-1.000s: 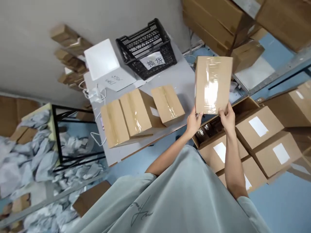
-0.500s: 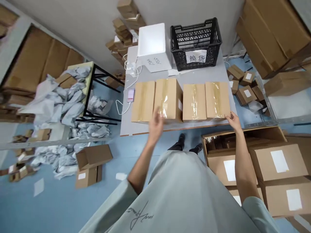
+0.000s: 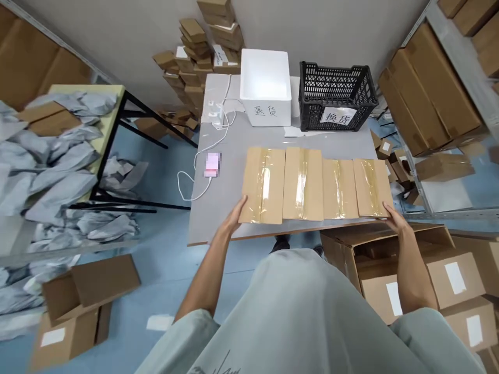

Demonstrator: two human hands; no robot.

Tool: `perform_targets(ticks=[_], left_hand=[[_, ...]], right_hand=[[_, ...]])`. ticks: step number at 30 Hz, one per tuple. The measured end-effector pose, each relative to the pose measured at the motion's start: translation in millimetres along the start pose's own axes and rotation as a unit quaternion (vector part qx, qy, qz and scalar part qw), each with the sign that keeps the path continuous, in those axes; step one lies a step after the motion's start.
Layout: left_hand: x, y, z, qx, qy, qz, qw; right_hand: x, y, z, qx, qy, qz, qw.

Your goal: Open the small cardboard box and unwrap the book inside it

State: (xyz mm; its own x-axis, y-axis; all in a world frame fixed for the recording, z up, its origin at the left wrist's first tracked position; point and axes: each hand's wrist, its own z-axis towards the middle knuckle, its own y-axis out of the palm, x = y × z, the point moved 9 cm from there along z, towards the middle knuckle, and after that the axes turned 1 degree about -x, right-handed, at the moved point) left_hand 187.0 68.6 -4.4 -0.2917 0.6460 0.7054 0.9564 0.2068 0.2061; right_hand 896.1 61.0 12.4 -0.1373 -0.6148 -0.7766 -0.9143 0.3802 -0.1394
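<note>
Evidently, the left hand (image 3: 233, 218), loosely open, and right hand (image 3: 396, 220), closure unclear, touch opposite ends of four taped cardboard boxes (image 3: 253, 182) near the table's (image 3: 218, 205) front edge.

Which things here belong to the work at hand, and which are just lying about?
In use:
- left hand, touching leftmost box
- right hand, touching rightmost box
- two middle boxes
- grey table

Apparently just lying about:
- white bin
- black crate
- grey bags
- open carton

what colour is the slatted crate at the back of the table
The crate is black, with a white paper sign on its front; the head view shows it best.
</note>
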Motion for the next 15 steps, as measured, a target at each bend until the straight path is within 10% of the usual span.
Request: perform_targets(ticks=[7, 12, 15], left_hand=[[43.5, -27.7, 1.8, -0.01, 0.008, -0.001, 1.0], [126.2, -10.8, 43.4, -0.06, 0.114, 0.031, 0.991], [142.9, -2.0, 67.9, -0.079, 0.125, 0.034, 0.988]], right_hand=[[-59.9, 16.1, -47.0, 0.071, -0.037, 0.0, 0.997], [-121.2, 37.3, -21.0, 0.076, -0.038, -0.038, 0.996], [-136.5, 54.5, 5.6, 0.04, -0.027, -0.049, 0.998]])
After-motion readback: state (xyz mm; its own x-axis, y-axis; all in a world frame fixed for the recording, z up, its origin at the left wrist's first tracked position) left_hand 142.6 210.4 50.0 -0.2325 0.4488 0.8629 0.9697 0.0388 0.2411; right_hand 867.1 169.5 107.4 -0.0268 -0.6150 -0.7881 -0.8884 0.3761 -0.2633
